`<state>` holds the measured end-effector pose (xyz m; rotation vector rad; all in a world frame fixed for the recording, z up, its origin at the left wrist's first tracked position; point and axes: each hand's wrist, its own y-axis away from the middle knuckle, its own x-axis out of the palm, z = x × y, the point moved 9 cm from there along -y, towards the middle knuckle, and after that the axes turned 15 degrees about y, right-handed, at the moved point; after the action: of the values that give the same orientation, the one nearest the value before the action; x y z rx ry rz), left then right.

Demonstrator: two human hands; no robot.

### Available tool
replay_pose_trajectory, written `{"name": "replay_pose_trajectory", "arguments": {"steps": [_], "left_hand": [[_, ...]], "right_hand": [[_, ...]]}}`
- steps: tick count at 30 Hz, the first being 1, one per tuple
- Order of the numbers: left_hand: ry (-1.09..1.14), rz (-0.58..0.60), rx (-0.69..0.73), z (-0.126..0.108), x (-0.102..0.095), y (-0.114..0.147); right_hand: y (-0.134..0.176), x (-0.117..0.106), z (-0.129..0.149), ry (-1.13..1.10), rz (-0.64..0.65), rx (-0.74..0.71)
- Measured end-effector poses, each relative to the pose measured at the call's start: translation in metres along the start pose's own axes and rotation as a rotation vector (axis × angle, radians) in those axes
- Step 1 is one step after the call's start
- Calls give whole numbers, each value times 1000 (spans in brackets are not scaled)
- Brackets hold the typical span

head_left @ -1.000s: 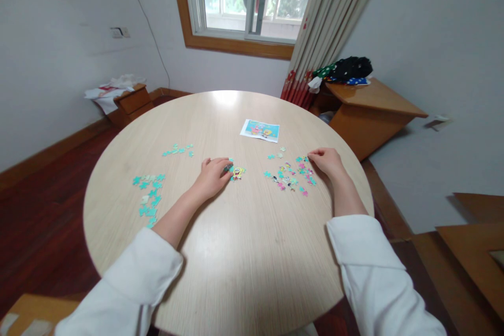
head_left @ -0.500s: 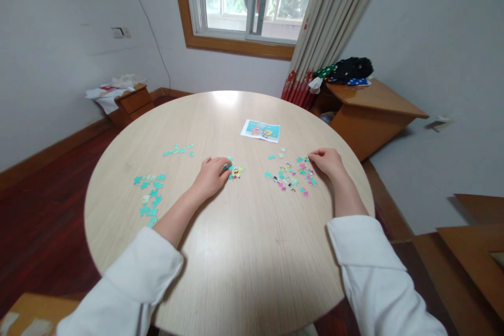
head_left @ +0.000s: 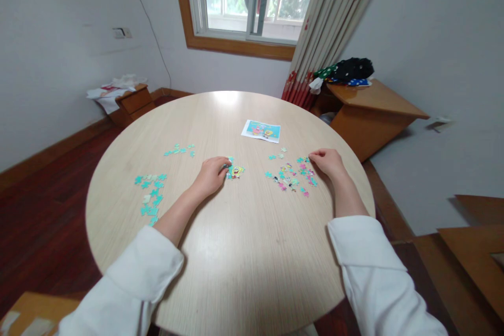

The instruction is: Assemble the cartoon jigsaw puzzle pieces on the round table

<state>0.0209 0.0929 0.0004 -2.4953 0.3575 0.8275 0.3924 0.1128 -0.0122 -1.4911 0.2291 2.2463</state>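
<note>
Beside a small joined patch of jigsaw puzzle [head_left: 237, 171] with a yellow cartoon face, my left hand [head_left: 211, 176] is closed, thumb and fingers pinching a teal puzzle piece [head_left: 225, 166] against the patch's left side. My right hand [head_left: 327, 161] has its fingertips pressed together at the far right edge of a loose pile of puzzle pieces [head_left: 294, 181] in teal, pink and yellow. Whatever those fingertips hold, if anything, is too small to make out. Behind the patch lies a printed reference picture [head_left: 261, 131] with cartoon figures on teal.
Teal pieces [head_left: 153, 197] lie in a column on the left of the round wooden table [head_left: 244, 257], with a smaller group [head_left: 179, 150] behind them. A wooden cabinet [head_left: 366, 110] bearing dark clothes [head_left: 352, 69] stands beyond the right edge.
My left hand has shifted very slightly, its fingers drawn in closer at the patch's left edge. My right hand stays at the pile's edge.
</note>
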Motion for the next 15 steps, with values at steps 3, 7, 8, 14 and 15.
{"name": "replay_pose_trajectory", "arguments": {"steps": [3, 7, 8, 14, 15], "left_hand": [[19, -12, -12, 3, 0, 0], [6, 4, -26, 1, 2, 2], [-13, 9, -26, -3, 2, 3], [-146, 150, -1, -28, 12, 10], [-157, 165, -9, -29, 13, 11]], "right_hand": [[0, 0, -1, 7, -3, -1], [-1, 0, 0, 7, -7, -4], [-1, 0, -1, 9, -4, -2], [-3, 2, -1, 12, 9, 0], [-3, 1, 0, 10, 4, -2]]}}
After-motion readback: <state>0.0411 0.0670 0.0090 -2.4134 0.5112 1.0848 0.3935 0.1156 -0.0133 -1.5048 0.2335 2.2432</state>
